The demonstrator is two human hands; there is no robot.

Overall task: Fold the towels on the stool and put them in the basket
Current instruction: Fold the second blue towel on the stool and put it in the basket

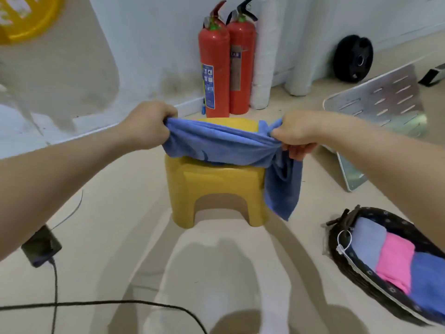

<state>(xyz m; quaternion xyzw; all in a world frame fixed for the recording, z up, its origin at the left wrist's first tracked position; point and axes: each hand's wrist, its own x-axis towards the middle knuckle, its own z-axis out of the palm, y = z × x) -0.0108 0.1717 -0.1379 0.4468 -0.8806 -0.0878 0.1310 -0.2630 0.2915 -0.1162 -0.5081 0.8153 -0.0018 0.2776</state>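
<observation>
Towel (216,145), blue, is the item in hand; the head view is the only one available. It is stretched between my two hands just above the top of the yellow stool (216,186), its middle sagging onto the seat. My left hand (149,125) is closed in a fist round the bunched left end. My right hand (296,133) pinches the right end between thumb and curled fingers, and a loose tail of cloth hangs from it down past the stool's right side. I judge the cloth is held taut this way to pull it flat over the seat, so that the stool serves as a folding surface. The fold is not yet made: the cloth is gathered in ridges, not squared. No other loose towel can be seen on the stool. The basket (333,239), dark wicker, sits on the floor to my right, near the stool but apart from it, within easy reach for the drop. It already holds three folded pieces side by side: pale blue (368,242), pink (395,261) and darker blue (428,280). On that evidence the task appears well advanced. A black cable (120,303) runs across the floor near my feet.
</observation>
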